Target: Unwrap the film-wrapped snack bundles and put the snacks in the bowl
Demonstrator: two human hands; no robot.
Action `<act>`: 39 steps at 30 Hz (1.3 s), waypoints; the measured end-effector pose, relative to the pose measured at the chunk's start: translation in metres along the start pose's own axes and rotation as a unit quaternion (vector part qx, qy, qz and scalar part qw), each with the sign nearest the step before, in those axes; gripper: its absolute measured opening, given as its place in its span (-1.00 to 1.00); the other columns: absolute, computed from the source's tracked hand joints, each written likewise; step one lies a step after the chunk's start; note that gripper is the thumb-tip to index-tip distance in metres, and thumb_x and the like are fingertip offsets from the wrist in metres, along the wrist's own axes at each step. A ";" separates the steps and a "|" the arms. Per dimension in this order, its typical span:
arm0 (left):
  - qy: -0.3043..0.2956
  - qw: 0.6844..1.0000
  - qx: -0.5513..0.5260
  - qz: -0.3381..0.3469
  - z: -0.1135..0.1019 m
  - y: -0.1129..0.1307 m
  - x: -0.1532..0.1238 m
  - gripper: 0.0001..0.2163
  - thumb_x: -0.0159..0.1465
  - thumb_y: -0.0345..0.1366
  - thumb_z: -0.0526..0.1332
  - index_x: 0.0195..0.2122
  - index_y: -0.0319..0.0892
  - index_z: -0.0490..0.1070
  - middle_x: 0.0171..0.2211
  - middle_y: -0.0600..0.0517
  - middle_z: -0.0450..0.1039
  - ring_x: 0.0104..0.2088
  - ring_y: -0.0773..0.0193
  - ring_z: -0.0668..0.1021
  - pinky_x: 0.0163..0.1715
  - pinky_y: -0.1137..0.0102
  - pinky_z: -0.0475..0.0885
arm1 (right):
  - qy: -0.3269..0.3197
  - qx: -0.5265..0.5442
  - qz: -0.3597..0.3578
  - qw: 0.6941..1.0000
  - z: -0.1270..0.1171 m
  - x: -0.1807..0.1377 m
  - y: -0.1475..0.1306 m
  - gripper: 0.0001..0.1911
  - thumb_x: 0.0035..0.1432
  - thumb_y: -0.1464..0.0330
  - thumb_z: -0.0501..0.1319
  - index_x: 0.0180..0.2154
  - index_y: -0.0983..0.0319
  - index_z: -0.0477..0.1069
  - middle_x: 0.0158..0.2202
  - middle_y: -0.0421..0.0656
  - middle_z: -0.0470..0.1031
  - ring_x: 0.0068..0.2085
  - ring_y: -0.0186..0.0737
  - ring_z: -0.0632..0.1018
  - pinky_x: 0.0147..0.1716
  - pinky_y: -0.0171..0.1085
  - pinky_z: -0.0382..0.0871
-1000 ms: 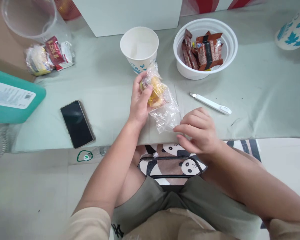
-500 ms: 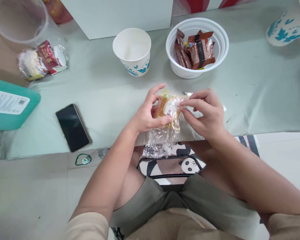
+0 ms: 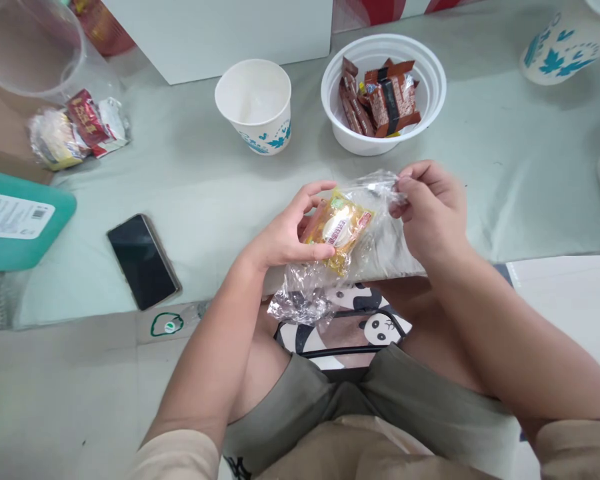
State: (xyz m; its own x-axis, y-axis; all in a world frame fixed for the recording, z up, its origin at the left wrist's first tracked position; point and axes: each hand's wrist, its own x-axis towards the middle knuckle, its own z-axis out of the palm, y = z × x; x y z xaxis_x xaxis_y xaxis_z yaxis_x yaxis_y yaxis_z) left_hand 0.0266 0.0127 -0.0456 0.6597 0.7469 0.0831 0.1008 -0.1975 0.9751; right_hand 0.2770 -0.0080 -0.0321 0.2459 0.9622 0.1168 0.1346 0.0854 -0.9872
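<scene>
My left hand (image 3: 291,232) grips a yellow-orange wrapped snack (image 3: 338,229) through a clear plastic bag (image 3: 330,267), just above the table's near edge. My right hand (image 3: 430,208) is closed in a pinch on the bag's upper right corner, pulling the film taut. The bag's crumpled lower end hangs down over my lap.
A white bowl (image 3: 429,100) of brown snack packets and a paper cup (image 3: 254,107) stand behind my hands. A black phone (image 3: 143,261) lies to the left, beside a teal box (image 3: 15,227). More wrapped snacks (image 3: 75,130) and a clear container (image 3: 27,47) sit at the far left.
My right hand has moved from the bag's lower end up to its top corner and pinched it. My left hand has lowered the snack toward the table edge and turned it.
</scene>
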 end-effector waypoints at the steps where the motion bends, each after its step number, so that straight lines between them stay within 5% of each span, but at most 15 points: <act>1: 0.000 1.000 0.005 0.000 0.000 0.000 0.000 -0.12 0.06 0.17 0.47 0.37 0.22 0.14 0.05 -0.04 0.51 -0.15 0.16 0.62 -0.19 0.28 0.58 | 0.004 0.009 0.005 1.000 -0.003 0.005 0.006 -0.84 0.24 0.23 0.24 -0.36 0.12 0.36 -0.49 -0.26 0.32 -0.53 -0.35 0.36 -0.57 -0.30 0.27; 5: 0.023 1.000 0.003 0.000 0.001 -0.003 0.000 -0.16 0.08 0.18 0.46 0.34 0.22 0.16 0.03 -0.03 0.50 -0.23 0.22 0.60 -0.26 0.32 0.57 | 0.017 0.032 0.012 0.999 -0.010 0.013 0.021 -0.77 0.27 0.09 0.22 -0.25 0.09 0.32 -0.42 -0.23 0.36 -0.45 -0.29 0.46 -0.56 -0.30 0.31; 9: 0.095 0.995 -0.007 0.006 0.007 -0.010 0.003 -0.25 0.14 0.19 0.41 0.31 0.24 0.16 0.11 -0.06 0.43 -0.23 0.22 0.63 -0.29 0.32 0.59 | -0.023 0.060 0.054 0.997 0.003 -0.005 0.007 -0.73 0.28 0.05 0.17 -0.15 0.08 0.31 -0.32 -0.22 0.44 -0.35 -0.27 0.55 -0.51 -0.32 0.40; 13: 0.123 0.992 0.015 0.017 0.014 -0.013 0.004 -0.25 0.15 0.17 0.42 0.30 0.25 0.13 0.18 -0.06 0.36 -0.26 0.26 0.64 -0.31 0.32 0.60 | -0.142 0.000 0.051 0.989 0.019 -0.025 -0.018 -0.76 0.16 0.19 0.34 -0.32 0.17 0.36 -0.37 -0.23 0.45 -0.36 -0.32 0.51 -0.42 -0.31 0.44; 16: 0.121 0.993 0.016 0.008 0.015 -0.014 0.003 -0.26 0.19 0.18 0.38 0.31 0.24 0.09 0.18 -0.08 0.36 -0.28 0.30 0.63 -0.31 0.35 0.60 | -0.135 0.005 0.049 0.990 0.020 -0.026 -0.022 -0.76 0.23 0.20 0.29 -0.37 0.18 0.34 -0.32 -0.20 0.52 -0.32 -0.32 0.55 -0.33 -0.29 0.48; 19: 0.123 0.992 0.026 0.008 0.012 -0.016 0.003 -0.29 0.25 0.21 0.30 0.33 0.22 0.04 0.27 -0.11 0.33 -0.07 0.18 0.65 -0.11 0.27 0.63 | -0.100 0.063 0.085 0.989 0.018 -0.023 -0.016 -0.73 0.27 0.16 0.26 -0.34 0.17 0.29 -0.19 -0.17 0.57 -0.22 -0.27 0.63 -0.33 -0.29 0.53; 22: 0.145 0.988 0.055 0.019 0.007 -0.017 0.004 -0.32 0.28 0.28 0.21 0.32 0.19 0.07 0.35 -0.11 0.24 0.31 0.00 0.46 0.14 0.14 0.54 | -0.068 0.091 0.095 0.989 0.017 -0.020 -0.010 -0.71 0.27 0.13 0.24 -0.34 0.15 0.24 -0.23 -0.17 0.57 -0.23 -0.25 0.65 -0.41 -0.33 0.51; 25: 0.153 0.986 0.062 0.017 0.003 -0.013 0.007 -0.35 0.30 0.28 0.19 0.31 0.18 0.08 0.37 -0.08 0.22 0.42 -0.04 0.32 0.19 0.12 0.51 | -0.044 0.106 0.081 0.990 0.016 -0.018 -0.006 -0.69 0.25 0.10 0.24 -0.35 0.14 0.21 -0.26 -0.18 0.56 -0.27 -0.25 0.66 -0.47 -0.34 0.47; 31: 0.180 0.980 0.086 0.004 0.004 -0.009 0.009 -0.38 0.30 0.04 0.32 0.31 0.15 0.09 0.36 -0.10 0.24 0.30 -0.02 0.45 0.07 0.16 0.56 | -0.023 0.093 0.044 0.994 0.010 -0.013 0.001 -0.67 0.26 0.07 0.22 -0.35 0.13 0.19 -0.25 -0.18 0.57 -0.34 -0.27 0.64 -0.47 -0.32 0.46; 35: 0.198 0.976 0.090 -0.020 0.005 -0.018 0.005 -0.41 0.31 -0.16 0.30 0.31 0.13 0.09 0.21 -0.11 0.39 -0.01 0.16 0.61 -0.07 0.24 0.58 | 0.006 0.079 0.023 0.997 -0.001 -0.004 0.012 -0.68 0.28 0.08 0.20 -0.35 0.13 0.21 -0.28 -0.18 0.54 -0.37 -0.26 0.60 -0.50 -0.28 0.46; 39: 0.280 0.950 0.132 -0.030 0.003 -0.025 0.002 -0.43 0.24 -0.28 0.30 0.26 0.09 0.20 0.20 -0.10 0.36 -0.16 0.24 0.58 -0.18 0.29 0.55 | 0.021 0.056 0.034 0.998 -0.010 0.003 0.015 -0.71 0.26 0.13 0.22 -0.37 0.13 0.21 -0.31 -0.19 0.49 -0.33 -0.22 0.61 -0.53 -0.28 0.43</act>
State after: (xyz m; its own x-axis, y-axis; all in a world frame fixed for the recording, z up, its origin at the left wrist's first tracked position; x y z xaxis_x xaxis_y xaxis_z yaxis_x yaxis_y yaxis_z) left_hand 0.0275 0.0169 -0.0702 0.1540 0.9680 0.1982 0.3569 -0.2416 0.9023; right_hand 0.2890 -0.0061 -0.0453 0.2917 0.9551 0.0522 0.0094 0.0517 -0.9986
